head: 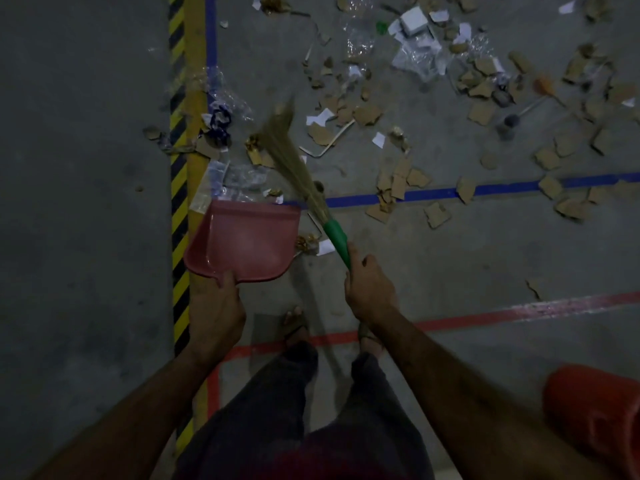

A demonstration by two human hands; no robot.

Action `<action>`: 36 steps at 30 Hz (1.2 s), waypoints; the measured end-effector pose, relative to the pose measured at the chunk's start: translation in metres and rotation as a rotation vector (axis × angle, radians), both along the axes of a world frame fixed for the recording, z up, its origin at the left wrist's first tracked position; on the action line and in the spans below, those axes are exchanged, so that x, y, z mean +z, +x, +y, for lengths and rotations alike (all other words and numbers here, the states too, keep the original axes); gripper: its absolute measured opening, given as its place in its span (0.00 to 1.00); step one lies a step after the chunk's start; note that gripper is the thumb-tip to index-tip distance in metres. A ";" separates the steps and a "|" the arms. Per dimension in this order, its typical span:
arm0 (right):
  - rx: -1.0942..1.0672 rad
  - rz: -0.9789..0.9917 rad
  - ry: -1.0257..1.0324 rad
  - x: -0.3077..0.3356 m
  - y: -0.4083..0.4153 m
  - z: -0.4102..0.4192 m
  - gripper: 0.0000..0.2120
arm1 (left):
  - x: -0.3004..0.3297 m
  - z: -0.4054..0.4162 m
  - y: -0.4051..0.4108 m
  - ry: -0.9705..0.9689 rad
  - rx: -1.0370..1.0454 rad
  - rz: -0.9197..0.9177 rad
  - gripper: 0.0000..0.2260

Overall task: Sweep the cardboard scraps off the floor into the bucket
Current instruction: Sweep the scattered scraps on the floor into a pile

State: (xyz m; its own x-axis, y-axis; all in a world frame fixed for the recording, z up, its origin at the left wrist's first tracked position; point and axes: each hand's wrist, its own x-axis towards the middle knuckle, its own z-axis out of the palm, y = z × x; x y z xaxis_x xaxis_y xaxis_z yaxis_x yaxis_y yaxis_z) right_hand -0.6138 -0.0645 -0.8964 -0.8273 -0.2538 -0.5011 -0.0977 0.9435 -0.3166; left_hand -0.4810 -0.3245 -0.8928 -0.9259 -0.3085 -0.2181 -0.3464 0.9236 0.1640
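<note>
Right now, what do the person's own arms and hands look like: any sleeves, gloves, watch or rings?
Both forearms are bare up to the frame's lower edge; no sleeves show. The left hand and the right hand wear no gloves, and no watch, band or ring is visible, though the dim picture could hide a small one. Lower down, dark trousers show.

- The cardboard scraps [367,114] are torn brown pieces strewn flat over the grey floor, thickest toward the upper right, some lying across the blue floor line.
- The bucket [595,414] is orange-red plastic, at the lower right edge, only partly in view, well apart from the scraps.
</note>
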 end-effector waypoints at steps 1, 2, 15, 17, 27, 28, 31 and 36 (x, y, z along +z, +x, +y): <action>-0.010 0.000 -0.011 -0.005 0.002 0.005 0.31 | -0.006 0.004 -0.002 0.005 0.009 -0.015 0.07; -0.018 -0.006 -0.028 -0.011 0.003 0.010 0.31 | -0.012 0.009 -0.003 0.008 0.028 -0.027 0.06; 0.029 -0.137 0.040 -0.076 -0.007 0.116 0.30 | -0.062 0.094 0.004 -0.013 0.069 -0.025 0.07; 0.100 -0.142 0.080 -0.077 -0.007 0.131 0.30 | -0.067 0.103 0.010 0.036 0.153 -0.069 0.10; 0.461 -0.136 0.025 -0.089 0.070 0.186 0.40 | -0.064 0.120 0.061 0.020 0.357 -0.112 0.12; 0.503 -0.107 0.047 -0.094 0.075 0.188 0.43 | -0.067 0.124 0.066 0.023 0.371 -0.130 0.14; 0.513 -0.226 0.037 -0.103 0.081 0.194 0.43 | -0.075 0.140 0.072 0.016 0.360 -0.157 0.17; 0.644 -0.413 0.087 -0.116 0.077 0.221 0.36 | -0.086 0.160 0.074 0.041 0.419 -0.207 0.17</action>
State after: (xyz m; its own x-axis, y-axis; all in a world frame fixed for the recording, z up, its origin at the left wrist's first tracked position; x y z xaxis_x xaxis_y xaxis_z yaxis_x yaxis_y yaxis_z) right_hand -0.5364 0.1568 -1.0125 -0.2712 -0.5678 -0.7772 -0.5260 0.7637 -0.3744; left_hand -0.4065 -0.1647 -0.9787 -0.6590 -0.6338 -0.4050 -0.7175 0.6912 0.0857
